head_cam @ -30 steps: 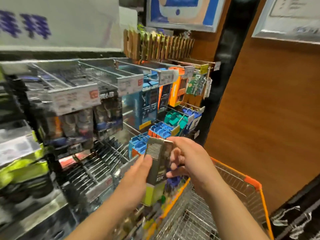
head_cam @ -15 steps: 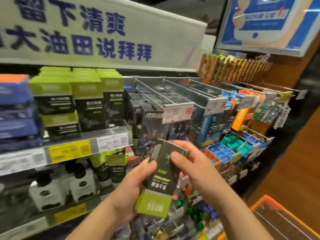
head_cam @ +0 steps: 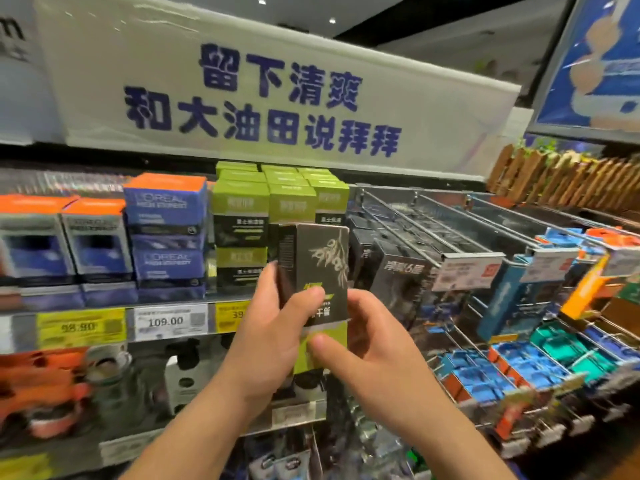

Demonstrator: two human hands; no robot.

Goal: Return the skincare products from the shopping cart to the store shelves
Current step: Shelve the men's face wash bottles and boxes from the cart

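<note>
Centrally, I hold a tall black-and-green box (head_cam: 313, 292) upright in front of the store shelf (head_cam: 166, 320), its lime-green band at the bottom and an olive-branch drawing on its dark upper face. My left hand (head_cam: 273, 327) grips the box from the left side, fingers curled round its left edge and thumb pressed on the front face. My right hand (head_cam: 367, 344) holds the lower right part, thumb laid across the green band and the other fingers wrapped behind, where I cannot see them. The box is off the shelf, raised level with the top tier.

Directly behind it stand matching green-topped boxes (head_cam: 277, 199), stacked in rows on the top tier; these carry their green band at the top, the reverse of the one in my hands. To their left sit blue L'Oréal boxes with orange lids (head_cam: 166, 230), two high, then further blurred blue boxes (head_cam: 65, 244). Along the shelf edge run price tags: a yellow one reading 98.90 (head_cam: 81, 327), a white one reading 109.00 (head_cam: 166, 322), and a yellow one partly hidden by my left hand.

To the right, metal peg hooks (head_cam: 433, 223) carry dark razor packs (head_cam: 401, 282) and blue and teal blister packs (head_cam: 512, 368). Above the shelf spans a white banner with blue Chinese characters (head_cam: 277, 98).
</note>
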